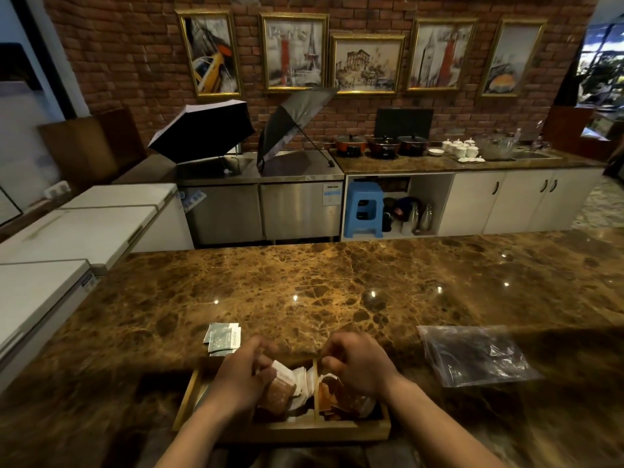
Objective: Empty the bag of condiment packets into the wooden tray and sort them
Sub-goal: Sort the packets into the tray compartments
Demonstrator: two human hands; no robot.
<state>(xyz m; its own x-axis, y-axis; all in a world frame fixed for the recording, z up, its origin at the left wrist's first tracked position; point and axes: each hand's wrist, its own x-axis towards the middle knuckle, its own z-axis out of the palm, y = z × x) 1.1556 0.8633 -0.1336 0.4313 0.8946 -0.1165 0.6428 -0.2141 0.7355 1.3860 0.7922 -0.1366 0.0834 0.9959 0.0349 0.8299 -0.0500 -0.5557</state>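
A wooden tray [287, 430] with dividers lies at the near edge of the marble counter. Its middle compartment holds brown and white condiment packets [302, 383]; its right compartment holds orange-brown packets [332, 396]. My left hand [241, 369] is over the left and middle compartments, fingers closed on a brown and white packet [280, 388]. My right hand [359, 363] hovers over the right compartment with its fingers curled; whether it holds a packet is hidden. A small stack of grey-green packets [223, 337] lies on the counter just beyond the tray's left end. The clear plastic bag [472, 354] lies flat to the right.
The brown marble counter [337, 285] stretches far ahead and to both sides. White chest freezers [67, 238] stand at the left. Beyond the counter are a steel unit with two open umbrellas [202, 130], pots and cups on a back counter, and a blue stool [364, 209].
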